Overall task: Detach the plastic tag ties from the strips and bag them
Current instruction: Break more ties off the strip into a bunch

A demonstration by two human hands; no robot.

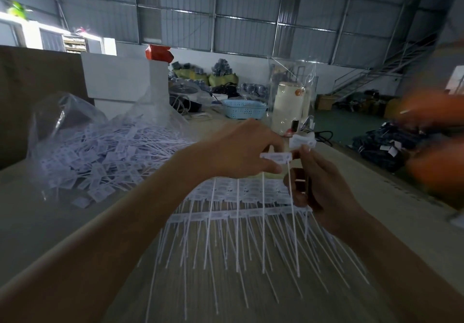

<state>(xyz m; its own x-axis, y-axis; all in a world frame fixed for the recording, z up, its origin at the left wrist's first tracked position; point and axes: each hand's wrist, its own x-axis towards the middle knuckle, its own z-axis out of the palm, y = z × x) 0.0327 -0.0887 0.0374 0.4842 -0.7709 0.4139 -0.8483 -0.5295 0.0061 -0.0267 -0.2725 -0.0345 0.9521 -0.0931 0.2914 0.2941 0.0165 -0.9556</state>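
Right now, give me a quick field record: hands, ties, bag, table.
left hand: pinches a tie by its tag
right hand: fingers pinch another tag, lifted above the strips
strips: lie on the table, tails toward the person
bag: clear, open, on the left, holds a heap of loose ties
basket: blue, at the far end

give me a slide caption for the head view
Both hands, left hand and right hand, pinch tag ties above uncut strips.
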